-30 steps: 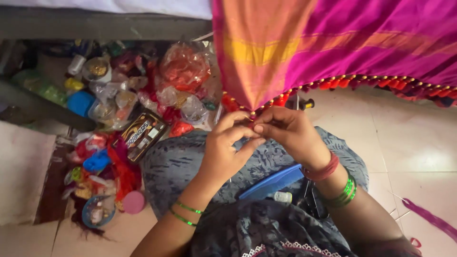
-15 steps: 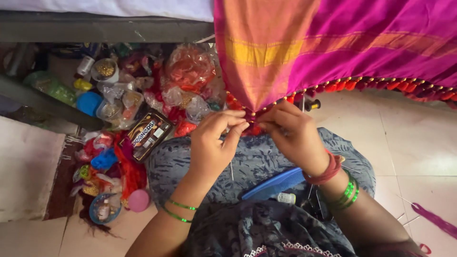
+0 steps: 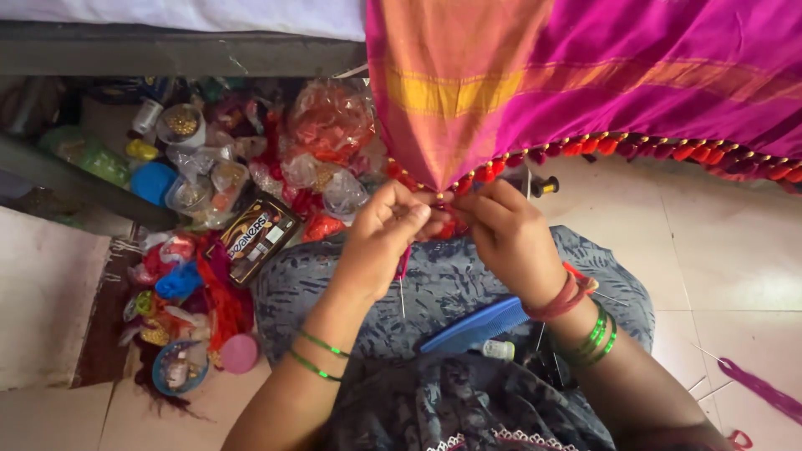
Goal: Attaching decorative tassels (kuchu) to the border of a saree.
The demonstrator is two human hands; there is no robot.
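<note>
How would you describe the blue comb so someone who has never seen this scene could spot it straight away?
Start from the pink and orange cloth hanging at the top, then drop to the two hands, left hand and right hand, working its beaded edge. Just below the right hand, on the grey patterned lap, lies the blue comb. It is the only long, flat, bright blue toothed thing there, next to a small white spool.

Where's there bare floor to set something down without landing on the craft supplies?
Free: the pale tiled floor right of the right hand, between the pink cloth's red beaded fringe and the loose magenta thread. Crowded: left of the left hand, the heap of plastic bead bags, and the lap holding a blue comb.
</note>
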